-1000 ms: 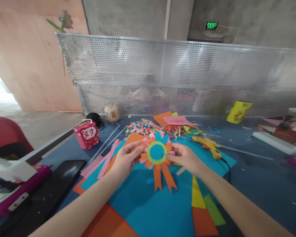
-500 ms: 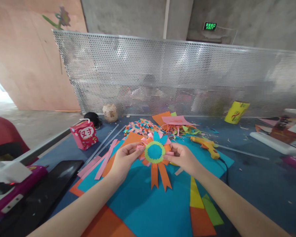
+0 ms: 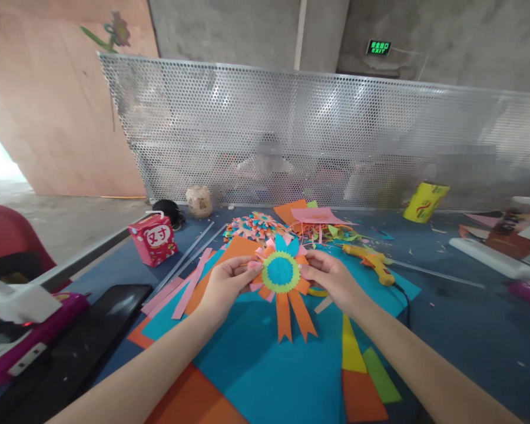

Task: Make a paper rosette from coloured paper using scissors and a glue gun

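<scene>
Between my two hands a rosette badge [image 3: 281, 272] is held up, facing me. It has a blue round centre, a yellow-green jagged ring, pink and orange loops, blue points at the top and two notched orange tails hanging down. My left hand [image 3: 230, 282] pinches its left edge with thumb and fingers. On the opposite edge my right hand [image 3: 331, 279] grips the loops, thumb in front. Under the badge lie blue sheets [image 3: 265, 365], with orange, yellow and green pieces around them. Past the hands sits a pile of similar rosettes [image 3: 258, 227].
A yellow glue gun [image 3: 375, 262] with a black cord lies right of my hands. Paper scraps [image 3: 322, 227] are heaped behind. At left are a red drink carton [image 3: 152, 238], a black phone-like slab [image 3: 101, 330] and a purple power strip [image 3: 66, 315]. A perforated metal screen [image 3: 229, 118] stands behind the table.
The badge has turned slightly, its orange tails now swung a little to the right. Both hands keep hold of it, and the view has shifted slightly.
</scene>
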Action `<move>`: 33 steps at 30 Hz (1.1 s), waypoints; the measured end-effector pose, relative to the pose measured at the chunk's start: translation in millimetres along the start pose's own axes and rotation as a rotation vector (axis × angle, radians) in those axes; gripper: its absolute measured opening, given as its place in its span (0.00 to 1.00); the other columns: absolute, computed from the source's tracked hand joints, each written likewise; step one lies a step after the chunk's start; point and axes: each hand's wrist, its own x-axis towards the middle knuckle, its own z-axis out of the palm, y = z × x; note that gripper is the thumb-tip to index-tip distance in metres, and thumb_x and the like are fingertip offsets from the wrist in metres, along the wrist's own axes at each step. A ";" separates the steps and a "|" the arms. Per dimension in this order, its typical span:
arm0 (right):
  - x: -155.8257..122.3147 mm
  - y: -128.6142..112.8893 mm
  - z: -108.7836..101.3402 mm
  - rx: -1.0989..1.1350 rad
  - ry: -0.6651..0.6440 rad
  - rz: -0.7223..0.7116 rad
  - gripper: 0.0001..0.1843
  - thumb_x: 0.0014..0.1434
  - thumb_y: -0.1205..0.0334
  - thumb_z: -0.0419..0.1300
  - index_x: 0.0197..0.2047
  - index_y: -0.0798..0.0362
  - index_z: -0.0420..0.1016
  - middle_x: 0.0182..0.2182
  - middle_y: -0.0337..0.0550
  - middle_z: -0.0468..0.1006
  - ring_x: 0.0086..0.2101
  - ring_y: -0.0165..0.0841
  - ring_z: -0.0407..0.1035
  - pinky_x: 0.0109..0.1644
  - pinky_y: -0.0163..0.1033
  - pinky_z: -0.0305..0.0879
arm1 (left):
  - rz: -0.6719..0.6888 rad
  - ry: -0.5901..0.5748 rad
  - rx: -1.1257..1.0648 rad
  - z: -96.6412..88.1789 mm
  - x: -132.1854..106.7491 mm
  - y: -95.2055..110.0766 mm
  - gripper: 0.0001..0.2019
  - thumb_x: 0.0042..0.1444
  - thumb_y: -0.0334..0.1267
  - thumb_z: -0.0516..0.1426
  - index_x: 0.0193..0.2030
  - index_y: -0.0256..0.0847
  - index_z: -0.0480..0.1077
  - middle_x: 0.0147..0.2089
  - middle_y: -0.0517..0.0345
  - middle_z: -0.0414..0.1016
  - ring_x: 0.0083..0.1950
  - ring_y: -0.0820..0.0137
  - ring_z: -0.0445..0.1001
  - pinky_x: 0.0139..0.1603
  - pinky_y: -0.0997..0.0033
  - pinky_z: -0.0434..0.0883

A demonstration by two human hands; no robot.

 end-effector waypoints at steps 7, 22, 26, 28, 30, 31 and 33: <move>1.1 2.5 -3.1 -0.019 0.080 0.005 0.18 0.42 0.52 0.65 0.34 0.52 0.71 0.30 0.42 0.79 0.31 0.36 0.74 0.29 0.36 0.69 | 0.032 -0.029 0.008 0.1 0.4 -2.1 0.21 0.32 0.41 0.68 0.35 0.33 0.72 0.31 0.52 0.78 0.33 0.67 0.76 0.31 0.74 0.73; -1.1 0.4 -2.7 0.028 0.050 -0.013 0.15 0.44 0.54 0.65 0.35 0.51 0.72 0.31 0.41 0.80 0.33 0.35 0.74 0.31 0.35 0.70 | -0.039 -0.076 -0.041 -0.4 -0.6 -3.4 0.19 0.30 0.36 0.69 0.32 0.36 0.72 0.27 0.58 0.77 0.27 0.73 0.74 0.25 0.79 0.70; -1.7 -0.1 -2.9 0.045 0.060 -0.021 0.15 0.44 0.54 0.65 0.35 0.51 0.72 0.33 0.42 0.80 0.33 0.36 0.74 0.31 0.36 0.70 | -0.050 -0.105 -0.091 0.5 -1.2 -3.9 0.18 0.31 0.35 0.69 0.32 0.36 0.71 0.27 0.57 0.77 0.27 0.73 0.74 0.26 0.79 0.70; -1.4 -0.1 -2.9 0.041 0.069 -0.024 0.15 0.44 0.54 0.65 0.35 0.51 0.73 0.33 0.43 0.80 0.33 0.36 0.74 0.31 0.36 0.70 | -0.052 -0.139 -0.103 1.2 -1.7 -4.1 0.17 0.32 0.34 0.68 0.32 0.36 0.72 0.28 0.57 0.77 0.29 0.72 0.74 0.28 0.78 0.70; -0.9 0.1 -2.9 0.029 0.079 -0.031 0.16 0.43 0.54 0.65 0.35 0.52 0.73 0.32 0.43 0.80 0.33 0.36 0.74 0.30 0.35 0.70 | -0.051 -0.187 -0.101 1.8 -2.6 -4.7 0.17 0.34 0.33 0.68 0.34 0.36 0.72 0.29 0.56 0.77 0.30 0.71 0.75 0.30 0.76 0.71; -0.6 0.2 -2.9 0.020 0.084 -0.036 0.16 0.43 0.54 0.65 0.35 0.52 0.73 0.32 0.43 0.80 0.32 0.36 0.74 0.29 0.34 0.70 | -0.049 -0.217 -0.096 1.9 -3.0 -5.1 0.17 0.34 0.33 0.68 0.35 0.36 0.72 0.30 0.56 0.77 0.30 0.71 0.75 0.31 0.75 0.72; -0.1 0.3 -3.0 0.008 0.096 -0.048 0.15 0.44 0.55 0.65 0.36 0.51 0.74 0.32 0.42 0.80 0.32 0.35 0.74 0.28 0.33 0.69 | -0.045 -0.273 -0.085 1.9 -3.9 -6.0 0.18 0.34 0.32 0.68 0.36 0.36 0.72 0.32 0.55 0.77 0.31 0.71 0.75 0.33 0.74 0.72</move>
